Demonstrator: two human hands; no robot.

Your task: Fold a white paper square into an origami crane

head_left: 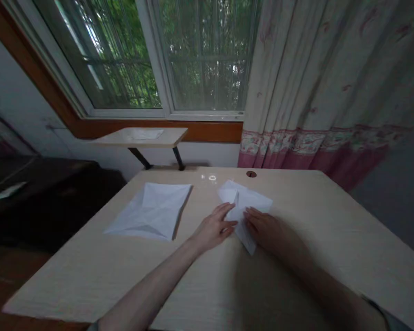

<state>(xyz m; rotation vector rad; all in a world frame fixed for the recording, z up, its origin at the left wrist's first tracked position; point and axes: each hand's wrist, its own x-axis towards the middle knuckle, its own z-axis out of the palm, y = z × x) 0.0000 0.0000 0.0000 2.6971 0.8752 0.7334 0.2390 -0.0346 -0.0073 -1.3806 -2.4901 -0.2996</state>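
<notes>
A partly folded white paper (245,200) lies on the light wooden table (296,276), right of centre. My left hand (214,228) rests on its left edge with fingers stretched flat onto the sheet. My right hand (266,228) lies on its lower right part, fingers flat and pressing the paper down. A second white sheet (151,210), creased with diagonal folds, lies flat to the left, apart from both hands.
A small round hole (251,174) is in the table's far edge. Behind it are a narrow wall shelf (141,136), a window, and a patterned curtain (331,92) at right. A dark cabinet (37,193) stands left of the table.
</notes>
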